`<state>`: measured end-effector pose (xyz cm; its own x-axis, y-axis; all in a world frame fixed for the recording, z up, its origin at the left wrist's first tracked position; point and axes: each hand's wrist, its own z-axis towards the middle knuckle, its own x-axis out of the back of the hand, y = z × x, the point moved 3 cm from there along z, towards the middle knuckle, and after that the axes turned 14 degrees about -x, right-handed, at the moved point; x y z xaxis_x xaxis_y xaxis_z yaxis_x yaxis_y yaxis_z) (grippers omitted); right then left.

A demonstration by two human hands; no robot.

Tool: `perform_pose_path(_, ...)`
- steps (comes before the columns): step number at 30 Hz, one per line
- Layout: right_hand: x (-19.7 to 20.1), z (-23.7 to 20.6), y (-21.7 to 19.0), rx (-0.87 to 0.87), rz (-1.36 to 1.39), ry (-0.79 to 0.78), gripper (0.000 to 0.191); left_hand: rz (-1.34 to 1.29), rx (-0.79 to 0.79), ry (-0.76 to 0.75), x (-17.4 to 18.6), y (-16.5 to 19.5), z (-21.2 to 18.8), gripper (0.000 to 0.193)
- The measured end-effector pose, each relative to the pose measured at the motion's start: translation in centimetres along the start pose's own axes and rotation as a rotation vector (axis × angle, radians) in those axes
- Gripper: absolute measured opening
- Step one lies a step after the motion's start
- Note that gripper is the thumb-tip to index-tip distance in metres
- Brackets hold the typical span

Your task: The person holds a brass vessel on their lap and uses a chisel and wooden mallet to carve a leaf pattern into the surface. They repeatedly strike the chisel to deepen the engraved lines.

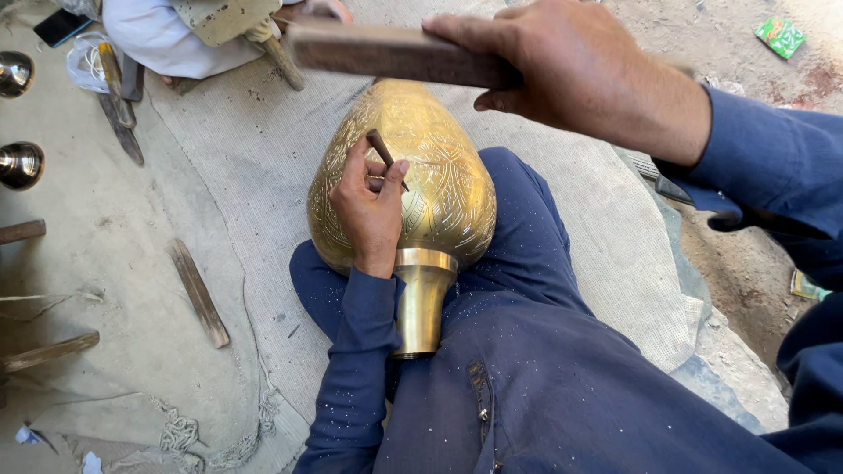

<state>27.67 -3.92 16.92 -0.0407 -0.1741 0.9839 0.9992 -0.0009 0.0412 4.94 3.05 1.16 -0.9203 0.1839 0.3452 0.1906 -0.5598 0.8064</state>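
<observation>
One brass vase (420,189), one chisel (385,155)

A small green packet (780,37) lies on the ground; a dark phone (61,26) lies top left.

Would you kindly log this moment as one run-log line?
left hand: pinches punch against brass vase | right hand: wooden mallet raised above | vase: lying across lap
</observation>
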Motion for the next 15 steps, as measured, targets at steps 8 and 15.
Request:
perform_pose_path(8, 1.4, 0.0, -0.9, 0.041, -0.042, 0.039, 0.07, 0.014, 0.003, 0.071, -0.5, -0.3, -0.4, 0.053)
perform_pose_path(15, 2.1, 1.0, -1.3, 0.131, 0.134, 0.183, 0.069, 0.098, 0.004, 0.115, -0.9, -0.2, -0.5, 0.053)
